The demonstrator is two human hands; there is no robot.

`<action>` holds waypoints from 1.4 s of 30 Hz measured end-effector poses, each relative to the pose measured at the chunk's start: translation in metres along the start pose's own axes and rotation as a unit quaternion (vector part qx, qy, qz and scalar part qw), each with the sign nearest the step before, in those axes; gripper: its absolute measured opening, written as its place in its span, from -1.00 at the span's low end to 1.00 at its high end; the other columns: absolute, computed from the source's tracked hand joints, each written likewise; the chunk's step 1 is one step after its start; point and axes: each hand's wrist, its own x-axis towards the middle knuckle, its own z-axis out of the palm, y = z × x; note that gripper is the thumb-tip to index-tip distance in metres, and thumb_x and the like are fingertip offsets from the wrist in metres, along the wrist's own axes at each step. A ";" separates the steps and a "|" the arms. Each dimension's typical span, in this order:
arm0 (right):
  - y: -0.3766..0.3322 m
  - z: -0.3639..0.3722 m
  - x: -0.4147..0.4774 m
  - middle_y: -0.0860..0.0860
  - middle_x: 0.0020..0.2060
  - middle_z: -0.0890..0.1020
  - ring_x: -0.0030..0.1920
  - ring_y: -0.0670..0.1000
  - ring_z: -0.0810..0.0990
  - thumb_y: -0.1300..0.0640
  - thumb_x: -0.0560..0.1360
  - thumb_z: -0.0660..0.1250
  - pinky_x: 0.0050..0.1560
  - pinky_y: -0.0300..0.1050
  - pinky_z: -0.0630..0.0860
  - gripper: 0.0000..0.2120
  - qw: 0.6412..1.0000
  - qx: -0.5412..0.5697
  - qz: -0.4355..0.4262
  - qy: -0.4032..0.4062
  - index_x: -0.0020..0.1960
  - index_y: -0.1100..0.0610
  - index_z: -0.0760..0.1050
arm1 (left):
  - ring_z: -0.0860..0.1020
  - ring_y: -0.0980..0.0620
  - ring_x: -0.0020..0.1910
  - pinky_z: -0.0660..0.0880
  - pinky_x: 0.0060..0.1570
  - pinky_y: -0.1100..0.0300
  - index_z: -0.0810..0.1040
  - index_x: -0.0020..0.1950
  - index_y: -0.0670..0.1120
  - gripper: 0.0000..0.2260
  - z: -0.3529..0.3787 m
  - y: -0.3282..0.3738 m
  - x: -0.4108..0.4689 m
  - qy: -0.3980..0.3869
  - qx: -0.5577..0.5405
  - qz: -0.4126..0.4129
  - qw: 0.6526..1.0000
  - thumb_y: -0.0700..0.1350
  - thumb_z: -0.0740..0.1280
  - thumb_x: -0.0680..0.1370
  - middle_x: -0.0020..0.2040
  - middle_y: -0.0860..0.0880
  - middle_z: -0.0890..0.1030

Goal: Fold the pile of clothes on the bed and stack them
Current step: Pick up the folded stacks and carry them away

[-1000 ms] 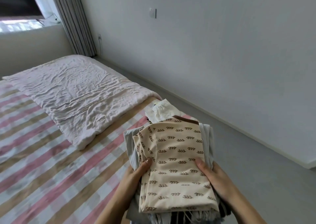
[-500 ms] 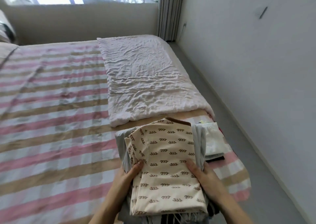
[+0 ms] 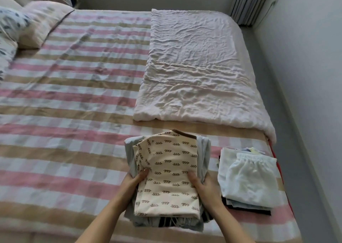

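We record:

- Left hand (image 3: 136,182): grips the left side of the stack of folded clothes (image 3: 203,150), thumb on top, fingers hidden at the side.
- Right hand (image 3: 205,187): grips the right side the same way.
- Stack: cream patterned shirt (image 3: 170,168) on top, grey pieces beneath. It sits at the near edge of the bed (image 3: 64,131); we cannot tell whether it rests there or is lifted.
- Second pile (image 3: 248,179): white shorts on top, just beside, at the near right corner.
- Pale blanket (image 3: 194,66): along the right edge.
- Pillows (image 3: 37,26): far left corner.
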 end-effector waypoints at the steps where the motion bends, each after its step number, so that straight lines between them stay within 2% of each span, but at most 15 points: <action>1: 0.013 0.004 0.016 -0.09 -0.01 0.64 -0.01 -0.06 0.61 -0.51 0.14 0.22 0.01 -0.06 0.54 -0.18 1.000 0.008 0.008 0.004 0.19 0.02 0.43 | 0.64 -0.21 -0.07 0.60 -0.16 0.03 0.45 0.19 -0.19 -0.40 0.001 -0.008 0.019 0.000 0.007 -0.006 1.000 0.05 0.53 0.27 -0.01 -0.20 0.66; 3: 0.036 0.008 0.042 -0.03 0.04 0.63 0.05 0.01 0.61 -0.45 0.19 0.33 0.11 0.12 0.51 -0.22 0.999 0.044 0.022 0.008 0.21 0.05 0.42 | 0.64 -0.20 -0.07 0.58 -0.11 0.00 0.46 0.18 -0.19 -0.30 0.002 -0.022 0.051 0.000 0.022 -0.009 1.000 0.14 0.49 0.15 -0.02 -0.19 0.67; 6: 0.075 0.015 0.077 0.02 0.09 0.62 0.12 0.03 0.59 -0.33 0.30 0.37 0.16 0.17 0.49 -0.33 0.997 0.075 0.027 0.021 0.24 0.08 0.41 | 0.66 -0.13 -0.09 0.59 -0.18 0.12 0.47 0.18 -0.17 -0.26 0.005 -0.046 0.099 -0.006 0.037 -0.006 0.999 0.14 0.51 0.10 -0.05 -0.13 0.68; 11: 0.121 0.025 0.119 -0.07 0.04 0.65 0.08 -0.06 0.60 -0.37 0.22 0.31 0.13 -0.02 0.54 -0.37 0.996 0.074 0.024 0.039 0.17 -0.03 0.45 | 0.62 -0.15 0.03 0.54 0.07 -0.05 0.40 0.29 -0.10 -0.09 0.008 -0.073 0.159 -0.030 0.040 0.011 0.999 0.23 0.57 0.04 0.09 -0.15 0.63; 14: 0.138 0.029 0.135 -0.11 -0.01 0.64 0.05 -0.09 0.61 -0.37 0.20 0.29 0.08 -0.11 0.53 -0.48 0.996 0.069 0.023 0.044 0.04 -0.11 0.46 | 0.62 -0.14 0.04 0.53 0.08 -0.03 0.39 0.30 -0.10 -0.02 0.008 -0.088 0.179 -0.035 0.037 0.005 0.999 0.27 0.57 -0.01 0.11 -0.16 0.62; 19: 0.154 0.032 0.147 -0.21 -0.03 0.61 -0.01 -0.28 0.56 -0.37 0.22 0.26 -0.08 -0.44 0.46 -0.49 0.997 0.051 0.011 0.053 0.08 -0.14 0.44 | 0.62 -0.11 0.03 0.53 0.11 -0.06 0.47 0.13 0.09 -0.22 0.009 -0.100 0.194 -0.027 0.039 0.009 0.999 0.31 0.55 -0.02 0.08 -0.11 0.64; 23: 0.152 0.030 0.151 -0.23 -0.03 0.57 0.07 -0.11 0.57 -0.17 0.43 0.34 -0.16 -0.51 0.44 -0.68 0.998 0.039 0.018 0.040 0.12 -0.10 0.41 | 0.59 -0.05 0.08 0.53 0.09 0.03 0.44 0.13 0.13 -0.33 0.010 -0.095 0.193 -0.026 0.078 0.013 0.997 0.27 0.50 0.09 0.11 -0.05 0.61; 26: 0.142 0.027 0.146 -0.10 0.03 0.57 0.15 0.05 0.54 -0.08 0.47 0.32 -0.11 -0.39 0.49 -0.66 0.998 -0.007 0.052 0.031 0.18 0.00 0.36 | 0.50 -0.04 0.19 0.50 0.11 0.08 0.20 0.39 -0.03 -0.12 0.014 -0.084 0.183 0.009 0.151 -0.004 0.988 0.25 0.50 0.21 0.29 -0.11 0.46; 28: 0.134 0.026 0.139 0.15 0.28 0.42 0.29 0.15 0.41 -0.11 0.45 0.34 0.20 -0.05 0.45 -0.34 0.988 -0.114 0.056 0.093 0.39 0.17 0.19 | 0.23 -0.14 0.41 0.23 0.38 -0.09 0.00 0.49 -0.09 -0.14 0.019 -0.082 0.171 0.132 0.309 0.053 0.940 0.15 0.42 0.39 0.43 -0.17 0.23; 30: 0.120 0.027 0.136 0.23 0.40 0.25 0.41 0.17 0.22 0.00 0.48 0.35 0.41 0.02 0.18 -0.30 0.931 -0.286 -0.106 0.199 0.46 0.23 0.11 | 0.12 -0.12 0.46 0.12 0.42 -0.12 0.08 0.50 -0.12 -0.34 0.029 -0.081 0.148 0.195 0.443 0.236 0.843 0.03 0.30 0.51 0.46 -0.18 0.21; 32: 0.098 0.031 0.143 0.16 0.44 0.17 0.48 0.09 0.04 0.06 0.47 0.24 0.46 0.04 -0.04 -0.41 0.848 -0.407 -0.283 0.186 0.45 0.11 0.15 | 0.11 -0.06 0.48 0.15 0.38 -0.10 0.29 0.44 -0.06 -0.52 0.045 -0.088 0.128 0.130 0.523 0.393 0.745 -0.01 0.19 0.52 0.45 -0.12 0.30; 35: 0.068 0.036 0.170 0.00 0.51 0.10 0.49 0.01 -0.02 -0.08 0.58 0.02 0.44 0.02 -0.31 -0.52 0.815 -0.493 -0.294 0.077 0.48 -0.08 0.10 | -0.07 -0.01 0.51 0.06 0.34 -0.07 0.47 0.31 0.07 -0.59 0.059 -0.113 0.111 0.034 0.682 0.416 0.600 0.04 0.12 0.49 0.39 -0.01 0.41; 37: 0.067 0.037 0.188 -0.07 0.52 -0.09 0.51 -0.04 -0.13 -0.16 0.61 -0.14 0.42 -0.08 -0.32 -0.51 0.825 -0.527 -0.203 -0.012 0.48 -0.12 -0.19 | -0.20 -0.02 0.51 0.00 0.34 -0.07 0.46 0.31 0.13 -0.57 0.060 -0.129 0.111 0.021 0.734 0.364 0.573 0.09 0.08 0.48 0.46 0.02 0.30; 39: 0.071 0.036 0.201 -0.07 0.53 -0.12 0.51 -0.05 -0.16 -0.18 0.60 -0.18 0.45 -0.04 -0.21 -0.50 0.823 -0.545 -0.153 -0.053 0.49 -0.15 -0.24 | -0.22 -0.03 0.50 -0.01 0.33 -0.08 0.39 0.35 0.15 -0.56 0.059 -0.133 0.109 0.014 0.746 0.339 0.574 0.11 0.07 0.49 0.52 0.03 0.13; 42: 0.061 0.034 0.199 -0.06 0.53 -0.12 0.51 -0.02 -0.17 -0.18 0.60 -0.15 0.46 0.01 -0.17 -0.49 0.827 -0.542 -0.132 -0.068 0.50 -0.15 -0.21 | 0.14 0.02 0.47 -0.06 0.34 -0.08 0.41 0.34 0.16 -0.56 0.062 -0.128 0.103 -0.033 0.743 0.298 0.599 0.12 0.06 0.47 0.38 0.09 0.40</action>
